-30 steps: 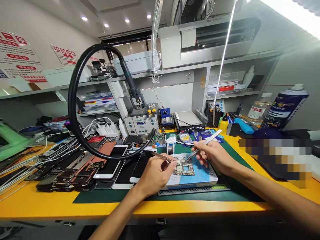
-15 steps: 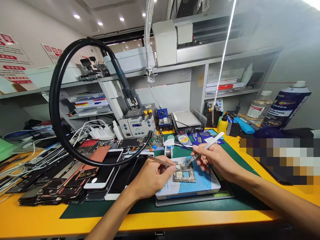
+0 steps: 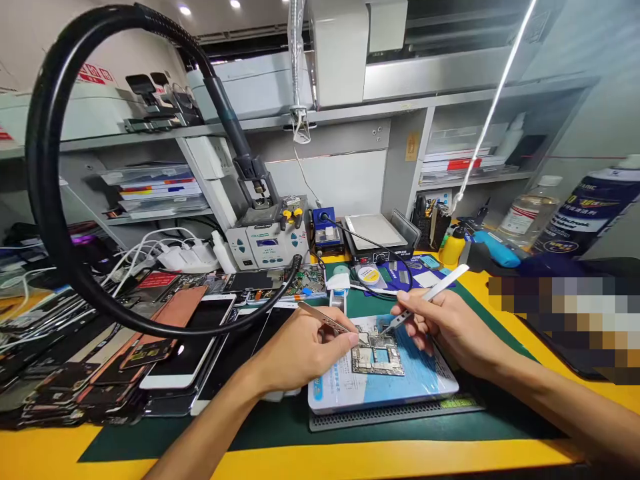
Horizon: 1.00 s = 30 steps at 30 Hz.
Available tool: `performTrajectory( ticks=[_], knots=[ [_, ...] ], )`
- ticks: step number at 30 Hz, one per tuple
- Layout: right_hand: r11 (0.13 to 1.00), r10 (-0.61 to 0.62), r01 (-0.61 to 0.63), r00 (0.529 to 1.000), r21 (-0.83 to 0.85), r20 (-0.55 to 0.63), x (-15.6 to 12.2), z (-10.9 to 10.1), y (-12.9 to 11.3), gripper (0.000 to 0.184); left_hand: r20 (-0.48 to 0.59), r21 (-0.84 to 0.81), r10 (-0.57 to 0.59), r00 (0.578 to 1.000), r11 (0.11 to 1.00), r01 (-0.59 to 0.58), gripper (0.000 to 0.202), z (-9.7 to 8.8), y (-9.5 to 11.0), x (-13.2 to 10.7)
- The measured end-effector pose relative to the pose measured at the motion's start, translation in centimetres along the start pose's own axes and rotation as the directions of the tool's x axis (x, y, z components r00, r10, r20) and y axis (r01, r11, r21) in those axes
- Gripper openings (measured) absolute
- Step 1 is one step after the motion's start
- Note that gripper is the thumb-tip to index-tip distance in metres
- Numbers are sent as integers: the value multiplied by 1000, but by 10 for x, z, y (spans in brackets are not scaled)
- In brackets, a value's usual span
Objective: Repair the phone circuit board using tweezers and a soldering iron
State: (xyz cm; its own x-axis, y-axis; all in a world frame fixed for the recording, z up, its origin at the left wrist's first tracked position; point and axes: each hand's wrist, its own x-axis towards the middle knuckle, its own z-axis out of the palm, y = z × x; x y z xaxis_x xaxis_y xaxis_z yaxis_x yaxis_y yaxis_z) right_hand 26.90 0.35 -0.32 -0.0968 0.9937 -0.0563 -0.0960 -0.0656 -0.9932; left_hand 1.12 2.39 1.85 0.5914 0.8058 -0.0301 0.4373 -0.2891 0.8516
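in the head view, the left hand [image 3: 300,353] pinches steel tweezers [image 3: 325,319] and the right hand [image 3: 450,327] grips white-handled tweezers [image 3: 430,293], both tips over a phone logic board [image 3: 377,353] lying on a blue-and-white pad [image 3: 390,390], on a green mat [image 3: 140,443] near the counter's [image 3: 350,463] near edge.

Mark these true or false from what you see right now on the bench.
1. The left hand holds a soldering iron. False: it holds tweezers.
2. The right hand holds white-handled tweezers. True.
3. The circuit board lies directly on the green mat. False: it lies on a blue-and-white pad.
4. Both pairs of tweezers have their tips at the circuit board. True.
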Motion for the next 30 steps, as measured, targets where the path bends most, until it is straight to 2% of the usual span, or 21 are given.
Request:
performTrajectory(
  ticks=[5, 9, 14, 23, 30],
  knots=[
    [998, 36, -34, 999, 49, -22, -1, 0, -4, 52, -35, -42, 45, 998, 998, -46, 25, 5, -4, -2],
    [994, 40, -34, 998, 100, -53, 0, 1, -4, 52, -92, 38, 143, 985, 989, -140, 22, 10, -5, -3],
    [995, 23, -19, 999, 95, -35, 0, 3, -5, 49, -131, 114, 285, 950, 956, -271, 21, 14, -6, -5],
    [1000, -16, 16, 999, -7, -36, -1, 0, -6, 47, -157, 136, 255, 954, 963, -234, 21, 17, -6, -10],
    [1000, 3, -2, 999, -25, 36, -5, 0, -6, 45, -168, 155, 290, 942, 952, -265, 20, 21, -6, -11]
  ],
)
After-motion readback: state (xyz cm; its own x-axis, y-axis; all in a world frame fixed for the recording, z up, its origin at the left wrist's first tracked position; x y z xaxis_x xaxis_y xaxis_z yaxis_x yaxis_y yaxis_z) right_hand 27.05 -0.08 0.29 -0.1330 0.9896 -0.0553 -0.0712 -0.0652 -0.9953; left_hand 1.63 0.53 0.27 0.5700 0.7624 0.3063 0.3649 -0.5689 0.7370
